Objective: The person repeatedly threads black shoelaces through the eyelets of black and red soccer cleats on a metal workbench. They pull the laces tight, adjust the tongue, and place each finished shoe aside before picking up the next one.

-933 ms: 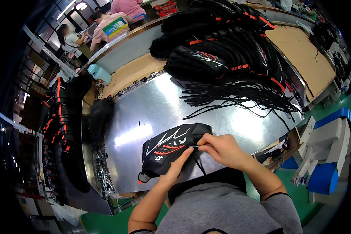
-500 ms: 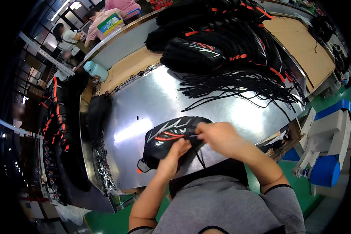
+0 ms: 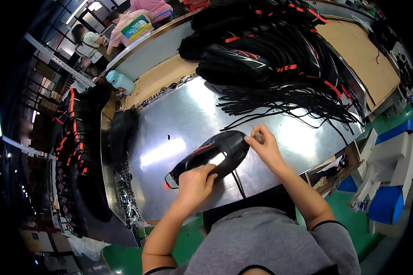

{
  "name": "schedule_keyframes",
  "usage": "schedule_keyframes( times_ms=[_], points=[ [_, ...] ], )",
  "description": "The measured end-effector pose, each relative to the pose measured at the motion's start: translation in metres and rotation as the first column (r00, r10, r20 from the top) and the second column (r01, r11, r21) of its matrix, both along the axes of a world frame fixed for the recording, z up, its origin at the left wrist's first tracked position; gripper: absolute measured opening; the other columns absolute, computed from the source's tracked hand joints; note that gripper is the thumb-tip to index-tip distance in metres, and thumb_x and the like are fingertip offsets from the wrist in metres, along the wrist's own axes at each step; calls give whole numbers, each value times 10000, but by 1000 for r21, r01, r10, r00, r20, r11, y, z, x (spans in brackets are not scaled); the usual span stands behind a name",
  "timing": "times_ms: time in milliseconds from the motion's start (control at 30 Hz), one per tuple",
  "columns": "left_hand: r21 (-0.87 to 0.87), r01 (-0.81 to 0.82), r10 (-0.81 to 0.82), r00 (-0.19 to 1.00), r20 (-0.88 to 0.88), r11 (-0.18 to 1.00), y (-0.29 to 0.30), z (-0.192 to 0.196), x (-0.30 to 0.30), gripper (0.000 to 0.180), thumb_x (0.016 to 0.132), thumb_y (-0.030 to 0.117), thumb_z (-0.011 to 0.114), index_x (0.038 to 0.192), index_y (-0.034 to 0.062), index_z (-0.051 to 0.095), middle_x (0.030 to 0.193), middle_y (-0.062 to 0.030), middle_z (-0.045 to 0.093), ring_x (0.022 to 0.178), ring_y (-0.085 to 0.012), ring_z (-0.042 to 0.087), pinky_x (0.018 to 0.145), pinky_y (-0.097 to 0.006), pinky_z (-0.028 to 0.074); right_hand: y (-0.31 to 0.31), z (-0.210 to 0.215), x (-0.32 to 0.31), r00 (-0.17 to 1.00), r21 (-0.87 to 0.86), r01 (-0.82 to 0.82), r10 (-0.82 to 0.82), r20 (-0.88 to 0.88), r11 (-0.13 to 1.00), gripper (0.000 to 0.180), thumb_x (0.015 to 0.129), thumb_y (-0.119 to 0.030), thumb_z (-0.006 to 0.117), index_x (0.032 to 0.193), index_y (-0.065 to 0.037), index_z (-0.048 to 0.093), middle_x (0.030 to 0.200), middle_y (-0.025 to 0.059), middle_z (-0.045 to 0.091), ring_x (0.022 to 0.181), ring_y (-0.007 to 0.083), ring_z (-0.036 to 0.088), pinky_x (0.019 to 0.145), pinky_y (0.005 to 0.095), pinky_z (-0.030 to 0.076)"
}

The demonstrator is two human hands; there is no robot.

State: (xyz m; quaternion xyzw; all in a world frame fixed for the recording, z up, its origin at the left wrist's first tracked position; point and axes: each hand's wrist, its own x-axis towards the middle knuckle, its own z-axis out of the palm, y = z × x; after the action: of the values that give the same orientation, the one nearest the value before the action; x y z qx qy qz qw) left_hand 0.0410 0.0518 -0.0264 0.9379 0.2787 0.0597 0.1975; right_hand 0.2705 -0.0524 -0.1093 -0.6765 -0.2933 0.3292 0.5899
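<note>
A black shoe upper (image 3: 218, 153) with red and white trim lies tilted on the shiny metal table (image 3: 179, 119). My left hand (image 3: 195, 183) grips its near edge. My right hand (image 3: 264, 146) pinches a small thin item at the upper's far right end; what it is I cannot make out. A black lace (image 3: 238, 183) hangs from the upper toward my body.
A bundle of black laces (image 3: 289, 103) spreads over the table's far right. A heap of black uppers with red trim (image 3: 257, 46) lies behind it. More uppers (image 3: 78, 156) hang on the left. A teal jug (image 3: 121, 82) stands at the back left. Other people work beyond.
The upper has been turned so its flat patterned face no longer shows. My right hand has moved right, away from my left hand, drawing the lace along.
</note>
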Motion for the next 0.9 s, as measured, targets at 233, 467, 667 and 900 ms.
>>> schedule_keyframes(
  times_ms=[233, 467, 667, 900],
  points=[
    [101, 11, -33, 974, 225, 995, -2, 37, 14, 198, 836, 117, 719, 1029, 76, 705, 876, -130, 702, 732, -332, 678, 639, -400, 525, -15, 17, -45, 868, -114, -496, 491, -72, 861, 308, 907, -341, 714, 990, -45, 728, 749, 51, 675, 693, 113, 583, 672, 298, 477],
    [114, -148, 78, 879, 470, 982, 51, 130, 20, 243, 839, 35, 735, 1069, -34, 704, 905, -107, 727, 820, -172, 676, 776, -292, 528, -99, 9, -47, 475, -337, -788, 857, 199, 515, 317, 959, -340, 667, 851, -43, 681, 688, 95, 603, 640, 179, 591, 609, 337, 453],
    [-13, 58, -54, 979, 197, 998, 42, 94, 29, 232, 819, 91, 741, 1039, 23, 713, 879, -147, 726, 809, -228, 693, 739, -351, 531, -119, 44, -31, 815, 94, -579, 575, 63, 810, 156, 938, -166, 679, 1004, -29, 711, 861, 57, 682, 845, 147, 660, 766, 288, 509],
    [-139, 105, -135, 965, -224, 985, -7, 19, 18, 284, 865, 195, 729, 1105, 47, 700, 956, -169, 716, 819, -335, 701, 729, -381, 536, -45, 56, -19, 975, 233, -215, 224, -11, 948, 166, 896, -79, 714, 1044, -5, 705, 920, 52, 720, 852, 113, 669, 774, 256, 520]
  ],
)
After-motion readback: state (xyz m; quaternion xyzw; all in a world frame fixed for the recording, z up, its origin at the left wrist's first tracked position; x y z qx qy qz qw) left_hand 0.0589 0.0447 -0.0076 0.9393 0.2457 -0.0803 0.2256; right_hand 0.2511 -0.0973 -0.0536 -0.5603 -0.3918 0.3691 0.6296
